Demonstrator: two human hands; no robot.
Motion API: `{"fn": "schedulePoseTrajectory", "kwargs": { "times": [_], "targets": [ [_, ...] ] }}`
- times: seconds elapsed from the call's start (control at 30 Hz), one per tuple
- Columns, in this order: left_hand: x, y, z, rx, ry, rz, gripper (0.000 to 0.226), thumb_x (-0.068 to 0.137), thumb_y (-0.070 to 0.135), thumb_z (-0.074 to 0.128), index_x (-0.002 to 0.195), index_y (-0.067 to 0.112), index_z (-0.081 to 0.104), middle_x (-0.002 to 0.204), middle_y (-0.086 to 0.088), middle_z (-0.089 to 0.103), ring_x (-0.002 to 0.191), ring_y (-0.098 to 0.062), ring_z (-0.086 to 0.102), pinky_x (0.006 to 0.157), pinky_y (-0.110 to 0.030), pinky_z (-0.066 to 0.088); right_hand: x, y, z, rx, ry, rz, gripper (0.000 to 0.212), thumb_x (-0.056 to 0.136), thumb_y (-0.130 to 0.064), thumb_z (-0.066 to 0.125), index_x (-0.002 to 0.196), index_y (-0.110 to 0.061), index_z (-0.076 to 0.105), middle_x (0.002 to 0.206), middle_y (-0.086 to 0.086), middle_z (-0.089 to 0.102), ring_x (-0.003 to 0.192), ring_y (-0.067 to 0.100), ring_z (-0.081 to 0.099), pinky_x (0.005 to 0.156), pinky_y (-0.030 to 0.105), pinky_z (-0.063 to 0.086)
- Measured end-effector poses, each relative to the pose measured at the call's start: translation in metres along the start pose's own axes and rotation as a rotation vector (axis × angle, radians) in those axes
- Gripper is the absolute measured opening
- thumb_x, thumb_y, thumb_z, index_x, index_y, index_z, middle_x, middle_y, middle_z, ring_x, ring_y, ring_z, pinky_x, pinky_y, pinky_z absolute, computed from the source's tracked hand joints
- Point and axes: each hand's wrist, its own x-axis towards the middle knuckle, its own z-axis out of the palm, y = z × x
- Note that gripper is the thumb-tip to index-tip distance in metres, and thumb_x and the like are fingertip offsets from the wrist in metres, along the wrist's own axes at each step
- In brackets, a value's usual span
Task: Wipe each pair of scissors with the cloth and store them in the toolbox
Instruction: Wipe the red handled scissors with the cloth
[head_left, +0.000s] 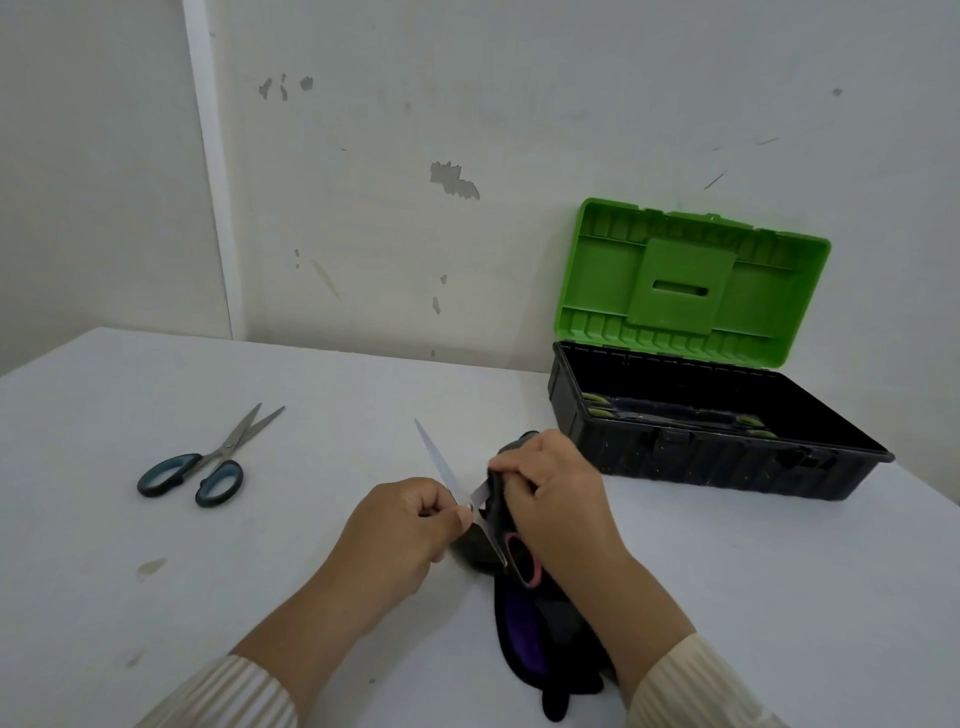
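Note:
My left hand (402, 525) grips a pair of pink-handled scissors (441, 462) near the pivot, blades spread, one blade pointing up and away. My right hand (556, 493) presses a dark cloth (530, 639) around the other blade; the cloth hangs down onto the table with a purple patch showing. A pink handle loop pokes out below my right hand. A second pair of scissors (208, 462) with blue-grey handles lies half open on the table to the left. The toolbox (701, 457), black with its green lid (691, 280) raised, stands at the right against the wall.
The white table (260, 571) has a few small stains on its left part. A scuffed white wall rises right behind the toolbox. Some green-handled tools lie inside the box.

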Motion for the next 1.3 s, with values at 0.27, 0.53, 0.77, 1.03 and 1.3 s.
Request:
{"fn": "schedulePoseTrajectory", "kwargs": {
  "times": [0.27,0.53,0.77,1.03,1.3],
  "targets": [
    [-0.002,0.003,-0.005,-0.021,-0.09,-0.018,0.035,0.086,0.019,0.066,0.055,0.013,0.052,0.048,-0.002,0.045,0.035,-0.014,0.026,0.041,-0.019,0.024,0.007,0.036,-0.015,0.085,0.129,0.313,0.019,0.083,-0.007,0.059,0.086,-0.021,0.072,0.091,0.005,0.063,0.081,0.014,0.057,0.068,0.004,0.032],
    [0.001,0.002,-0.009,-0.025,-0.024,-0.038,0.036,0.086,0.017,0.065,0.053,0.013,0.051,0.046,-0.001,0.047,0.034,-0.016,0.029,0.04,-0.02,0.024,-0.008,-0.007,-0.007,0.135,0.022,-0.032,0.014,0.079,-0.011,0.059,0.081,-0.019,0.071,0.08,-0.004,0.063,0.078,0.004,0.056,0.071,0.007,0.04],
    [-0.001,0.002,-0.008,0.002,-0.1,-0.022,0.033,0.086,0.02,0.065,0.057,0.013,0.052,0.048,-0.001,0.047,0.034,-0.015,0.029,0.04,-0.018,0.027,0.004,0.018,-0.008,0.109,0.105,0.217,0.023,0.081,0.001,0.057,0.082,-0.016,0.072,0.089,0.004,0.06,0.077,0.007,0.054,0.072,-0.004,0.033],
    [0.002,0.0,-0.012,-0.038,-0.064,-0.05,0.029,0.085,0.021,0.065,0.059,0.012,0.056,0.048,0.0,0.054,0.034,-0.015,0.036,0.038,-0.018,0.028,0.006,0.02,-0.027,0.132,-0.079,0.305,0.022,0.082,-0.008,0.054,0.088,-0.019,0.072,0.095,-0.005,0.055,0.081,-0.001,0.051,0.068,-0.004,0.034],
    [0.008,0.001,-0.021,-0.119,0.028,-0.077,0.031,0.086,0.019,0.064,0.057,0.013,0.055,0.049,-0.001,0.053,0.034,-0.016,0.038,0.042,-0.021,0.026,0.004,0.015,-0.028,0.18,-0.14,0.253,0.012,0.082,-0.016,0.062,0.077,-0.015,0.073,0.089,-0.001,0.059,0.083,0.007,0.055,0.074,0.01,0.039]
  ]
}}
